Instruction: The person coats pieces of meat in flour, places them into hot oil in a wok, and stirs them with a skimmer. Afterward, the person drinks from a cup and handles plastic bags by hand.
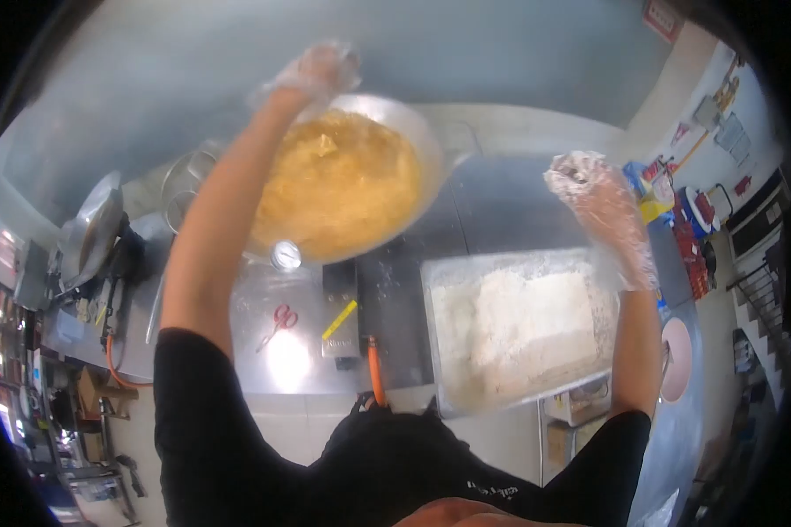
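My left hand [323, 70], in a clear plastic glove, is raised over the far left rim of a large metal pan [431, 154]. Bubbling yellow oil [343, 198] fills the pan, and a small pale piece [327, 144] shows at its surface. Motion blur hides how the left fingers are set. On the right, my right hand [599, 198] hovers beyond a metal tray [431, 342] of white flour [536, 312]. Its gloved fingers are coated with flour and curled together; what they may hold is hidden. A round dial thermometer [286, 255] sits at the pan's near edge.
Red-handled scissors [281, 321] lie on the steel counter, left of a burner control box [340, 321] with an orange hose [375, 369]. Pans and a strainer [185, 189] stand to the left. A pinkish round bowl [675, 360] is at the right edge.
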Demonstrator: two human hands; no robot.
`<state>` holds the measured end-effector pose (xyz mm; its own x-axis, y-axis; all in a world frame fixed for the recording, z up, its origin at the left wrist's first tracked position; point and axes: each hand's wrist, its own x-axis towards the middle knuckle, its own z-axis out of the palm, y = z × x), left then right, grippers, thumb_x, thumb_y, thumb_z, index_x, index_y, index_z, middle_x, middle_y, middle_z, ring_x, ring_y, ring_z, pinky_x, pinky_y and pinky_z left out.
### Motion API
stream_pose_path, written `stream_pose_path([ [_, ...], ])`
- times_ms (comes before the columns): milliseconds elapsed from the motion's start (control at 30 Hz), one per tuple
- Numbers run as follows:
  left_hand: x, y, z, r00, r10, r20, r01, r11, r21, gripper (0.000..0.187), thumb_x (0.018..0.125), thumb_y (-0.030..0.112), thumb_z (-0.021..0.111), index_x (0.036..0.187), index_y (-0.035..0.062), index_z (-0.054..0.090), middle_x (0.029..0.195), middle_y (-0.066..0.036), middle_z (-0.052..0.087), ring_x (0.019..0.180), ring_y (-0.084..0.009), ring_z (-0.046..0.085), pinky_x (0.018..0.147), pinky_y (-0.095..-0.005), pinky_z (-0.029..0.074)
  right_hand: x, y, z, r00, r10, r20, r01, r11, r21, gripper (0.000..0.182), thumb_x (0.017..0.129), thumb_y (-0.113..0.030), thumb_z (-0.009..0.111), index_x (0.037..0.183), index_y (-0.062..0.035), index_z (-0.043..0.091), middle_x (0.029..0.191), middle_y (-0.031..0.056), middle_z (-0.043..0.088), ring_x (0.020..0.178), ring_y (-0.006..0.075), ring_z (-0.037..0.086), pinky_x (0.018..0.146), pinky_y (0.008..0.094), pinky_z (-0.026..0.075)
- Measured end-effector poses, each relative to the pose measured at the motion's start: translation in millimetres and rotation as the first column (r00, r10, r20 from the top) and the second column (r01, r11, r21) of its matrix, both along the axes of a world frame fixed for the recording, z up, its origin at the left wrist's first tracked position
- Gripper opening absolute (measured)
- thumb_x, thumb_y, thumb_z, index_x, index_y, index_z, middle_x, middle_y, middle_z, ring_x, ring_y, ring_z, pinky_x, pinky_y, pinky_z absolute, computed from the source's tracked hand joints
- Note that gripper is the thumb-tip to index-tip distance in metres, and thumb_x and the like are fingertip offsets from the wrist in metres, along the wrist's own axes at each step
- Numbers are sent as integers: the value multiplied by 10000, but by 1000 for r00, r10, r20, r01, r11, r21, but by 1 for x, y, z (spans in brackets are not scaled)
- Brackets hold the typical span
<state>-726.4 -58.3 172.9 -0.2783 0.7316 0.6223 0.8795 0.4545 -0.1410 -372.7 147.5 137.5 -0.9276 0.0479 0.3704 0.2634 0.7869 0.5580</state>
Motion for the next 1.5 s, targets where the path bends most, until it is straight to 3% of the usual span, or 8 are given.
stream_pose_path([
  [100,90,23,52,868,75,490,-23,993,-112,279,819,256,507,997,53,576,962,-161,579,877,-272,571,812,-359,452,44,-16,21,996,-84,-9,57,748,-662,234,841,-143,487,1020,-22,578,1047,122,577,1003,272,528,912,368,391],
  [200,221,25,59,679,-40,733,38,999,19,274,779,194,560,1035,100,585,1072,-153,555,951,-231,550,880,-311,440,121,81,-84,998,-55,-41,28,876,-481,298,864,-171,471,1135,-63,529,1137,107,535,1034,260,497,939,357,363],
  [367,261,61,-120,601,-481,638,553,827,102,254,733,168,615,969,81,581,770,-103,597,719,-236,581,675,-328,461,137,49,-143,942,-29,334,333,184,-925,356,788,-257,564,1045,-12,581,1059,182,579,1050,282,513,930,343,374],
  [500,314,63,-273,608,122,785,433,777,-456,379,765,270,559,1084,64,553,935,-189,595,883,-297,577,806,-378,443,177,37,-248,708,67,703,681,198,-705,474,741,-304,605,1121,-31,528,1177,181,506,1069,305,487,912,381,379],
  [1133,323,21,-387,-98,33,995,477,879,18,491,733,404,622,1030,13,597,1042,-201,585,938,-271,578,851,-350,436,168,27,-323,996,-55,75,48,-389,-920,352,754,-126,535,1060,47,527,1024,232,552,937,312,539,821,349,432],
  [1233,307,17,-367,16,110,994,386,916,-107,508,724,420,636,1016,6,608,1059,-201,584,945,-266,578,856,-346,436,152,35,-282,833,-84,546,552,65,-831,292,752,-107,522,990,57,560,902,225,588,834,326,564,781,362,448],
  [1333,316,29,-343,251,391,885,161,885,-436,567,669,392,694,1044,-18,586,1045,-205,590,931,-275,586,828,-337,447,171,42,-304,965,-78,251,253,541,-802,244,746,-81,503,929,60,579,799,216,595,742,330,570,734,384,461],
  [1500,332,26,-380,645,307,700,73,887,-456,583,731,355,610,1123,-63,501,1001,-223,590,899,-307,593,774,-346,460,165,38,-306,991,-19,130,125,426,-896,217,761,-92,501,915,36,583,789,212,584,738,321,565,715,394,462],
])
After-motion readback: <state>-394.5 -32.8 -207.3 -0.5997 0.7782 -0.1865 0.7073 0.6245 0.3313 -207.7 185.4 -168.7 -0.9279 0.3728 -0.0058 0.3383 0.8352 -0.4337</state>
